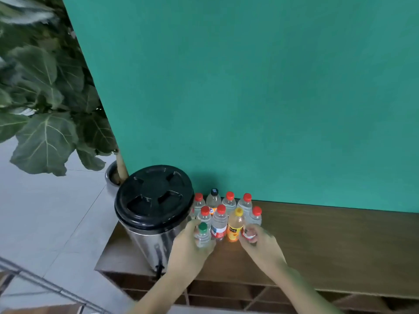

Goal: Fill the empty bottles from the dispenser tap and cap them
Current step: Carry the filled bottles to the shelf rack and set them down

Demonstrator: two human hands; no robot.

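In the head view, the left hand (189,243) has its fingers curled closed around the green-capped bottle (202,234), which stands on the wooden tabletop (328,245) just beside the dispenser (154,211) with its black lid, whose tap (159,268) hangs at the front edge. The right hand (260,242) has its fingers narrowly closed on a small bottle with a red and white label (247,234); it seems to have no cap, but the view is blurred there. Behind the hands, the other capped bottles (226,211) stand close together against the green wall (249,87).
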